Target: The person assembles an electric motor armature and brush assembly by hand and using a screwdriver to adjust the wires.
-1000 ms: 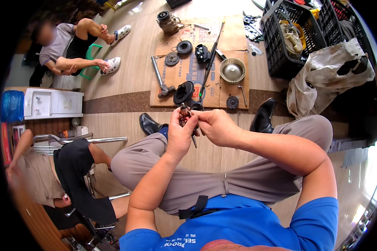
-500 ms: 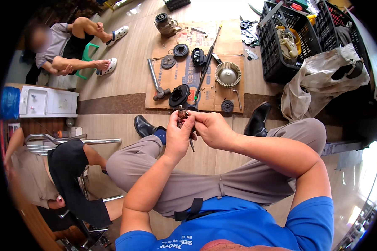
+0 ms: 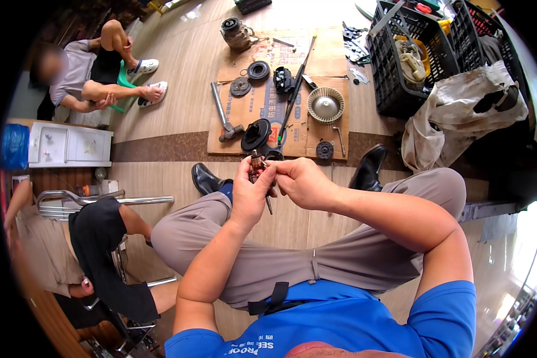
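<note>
My left hand [image 3: 249, 194] is closed around a small motor armature [image 3: 256, 169], coppery and dark, with a thin metal shaft sticking out below the fingers. At its right side my right hand [image 3: 304, 182] is closed in a pinch, fingertips against the part. Whatever lies between those fingertips is hidden. Just beyond the hands, on flattened cardboard [image 3: 221, 146], lies a black round motor housing [image 3: 256, 135]. A dark ring-shaped part [image 3: 274, 155] shows partly behind my fingers.
The cardboard also bears a hammer [image 3: 225, 116], a white blower wheel [image 3: 326, 105], a wrench [image 3: 339, 140], a long thin rod [image 3: 297, 89] and round parts. Black crates [image 3: 400, 89] and a stained cloth [image 3: 453, 116] stand right. Two people [image 3: 80, 71] sit at left.
My hands have shifted slightly left, and the armature's upper end shows a little more. At far left, the seated person's legs have moved.
</note>
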The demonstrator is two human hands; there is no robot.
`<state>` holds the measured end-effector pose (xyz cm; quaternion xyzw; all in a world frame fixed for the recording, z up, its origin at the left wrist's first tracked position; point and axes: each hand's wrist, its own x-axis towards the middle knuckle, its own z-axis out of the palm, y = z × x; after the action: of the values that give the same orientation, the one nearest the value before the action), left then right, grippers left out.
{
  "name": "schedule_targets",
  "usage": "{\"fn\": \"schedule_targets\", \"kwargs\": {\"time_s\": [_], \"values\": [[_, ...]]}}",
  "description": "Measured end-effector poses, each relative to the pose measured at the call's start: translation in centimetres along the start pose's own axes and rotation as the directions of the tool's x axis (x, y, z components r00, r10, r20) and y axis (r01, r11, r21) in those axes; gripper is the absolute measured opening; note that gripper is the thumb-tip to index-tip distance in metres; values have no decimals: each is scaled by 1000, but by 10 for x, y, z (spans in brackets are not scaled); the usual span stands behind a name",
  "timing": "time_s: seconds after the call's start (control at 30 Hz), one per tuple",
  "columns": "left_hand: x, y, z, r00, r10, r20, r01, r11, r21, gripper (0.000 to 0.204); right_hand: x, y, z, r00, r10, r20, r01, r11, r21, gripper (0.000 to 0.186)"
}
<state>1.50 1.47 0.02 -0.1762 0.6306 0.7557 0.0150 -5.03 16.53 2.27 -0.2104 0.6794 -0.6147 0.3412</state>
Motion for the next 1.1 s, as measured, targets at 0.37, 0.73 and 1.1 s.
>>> {"fn": "schedule_targets", "kwargs": {"time_s": [0.37,0.73,1.1], "values": [[3,8,-1,990,-38,139,97,889,-448,30,-3,-1,2,995,-53,-82,68,981,182,34],[-2,6,-1,983,-66,171,126,921,-369,29,-8,0,5,993,-35,-110,58,976,212,32],[-2,4,4,992,-77,98,112,899,-423,32,-9,4,6,994,-42,-98,65,967,245,35]]}}
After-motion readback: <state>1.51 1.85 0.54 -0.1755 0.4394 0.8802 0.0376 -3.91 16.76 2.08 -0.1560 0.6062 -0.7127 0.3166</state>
